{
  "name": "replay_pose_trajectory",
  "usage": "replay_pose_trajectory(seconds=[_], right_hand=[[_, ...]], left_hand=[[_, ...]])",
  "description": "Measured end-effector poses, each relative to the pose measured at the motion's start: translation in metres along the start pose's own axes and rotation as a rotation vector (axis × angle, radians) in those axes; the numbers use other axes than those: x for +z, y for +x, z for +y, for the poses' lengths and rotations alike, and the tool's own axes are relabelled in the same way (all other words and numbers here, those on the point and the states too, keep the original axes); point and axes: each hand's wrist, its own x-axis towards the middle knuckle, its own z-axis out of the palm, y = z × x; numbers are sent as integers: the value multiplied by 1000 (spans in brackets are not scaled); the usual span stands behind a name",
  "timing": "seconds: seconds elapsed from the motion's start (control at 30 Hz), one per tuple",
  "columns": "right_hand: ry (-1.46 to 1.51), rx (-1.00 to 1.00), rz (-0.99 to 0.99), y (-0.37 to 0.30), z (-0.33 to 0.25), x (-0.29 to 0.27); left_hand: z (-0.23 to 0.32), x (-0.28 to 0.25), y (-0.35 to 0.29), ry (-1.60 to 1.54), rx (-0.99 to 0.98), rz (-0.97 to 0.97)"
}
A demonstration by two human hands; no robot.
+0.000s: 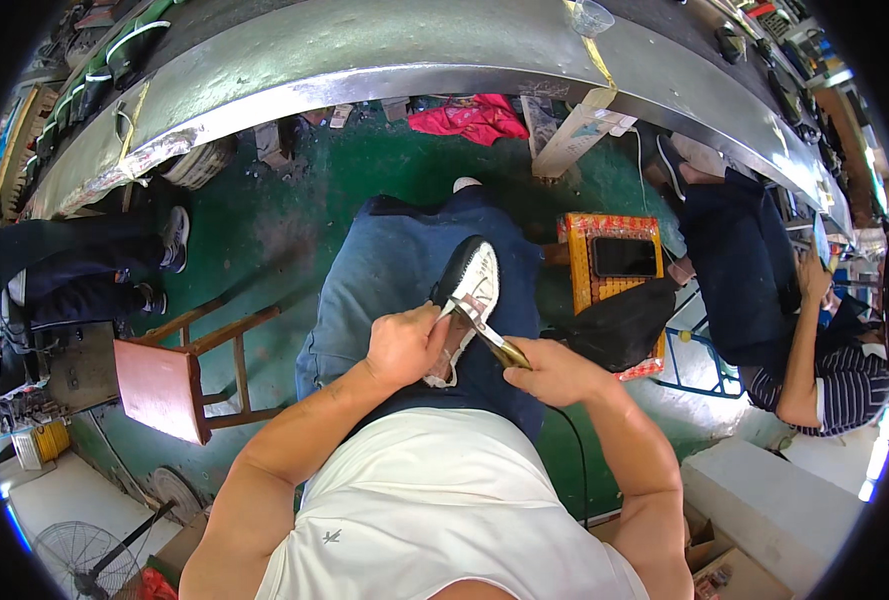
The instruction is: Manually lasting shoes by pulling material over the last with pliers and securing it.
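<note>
My right hand (556,371) clamps the pliers (505,350) at the shoe (483,276) on my lap (369,270), my left hand (402,347) closed on its edge; a green floor (299,190) spreads below, a metal bench (384,50) ahead, a co-worker (729,270) at right.

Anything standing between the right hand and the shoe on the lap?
Only the pliers gripped in the right hand; they reach over the shoe. Nothing else visible stands between them.
</note>
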Motion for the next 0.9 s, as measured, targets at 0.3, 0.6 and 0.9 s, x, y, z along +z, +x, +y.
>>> replay_pose_trajectory(seconds=[0.3,0.6,0.9], right_hand=[[-591,3,138,20,-12,-9],[-149,-22,233,22,29,21],[-444,-151,373,32,31,-2]], left_hand=[[-56,39,-14,-1451,-698,-273],[-56,47,-1,-1077,-525,-288],[-38,57,-11,-378,-278,-117]])
